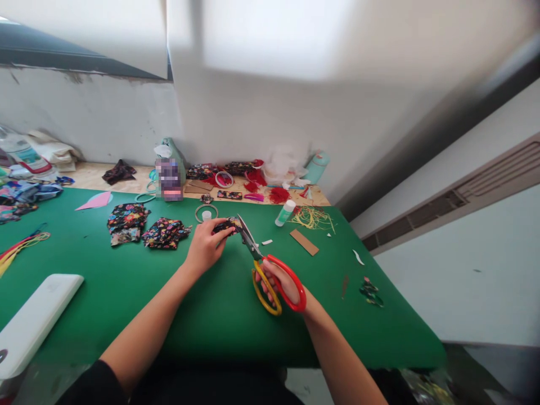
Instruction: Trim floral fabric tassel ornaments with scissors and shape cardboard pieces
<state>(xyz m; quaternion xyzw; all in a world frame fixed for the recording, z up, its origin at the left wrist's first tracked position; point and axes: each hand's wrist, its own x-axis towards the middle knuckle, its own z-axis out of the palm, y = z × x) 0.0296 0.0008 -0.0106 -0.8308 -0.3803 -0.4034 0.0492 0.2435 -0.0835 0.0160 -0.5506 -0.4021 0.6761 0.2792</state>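
Left hand [206, 247] pinched shut on a floral fabric piece [226, 226], above the green tabletop [211, 332]; right hand [287, 283] curled through the handles of red-and-yellow scissors [258, 256] — blades at the fabric's right end, cutting or not unclear; a floral bundle [164, 234] lies leftward.

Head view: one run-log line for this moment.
left hand: holds floral fabric | right hand: holds scissors | blades: at fabric edge | surface: green table | nearby: cardboard strip
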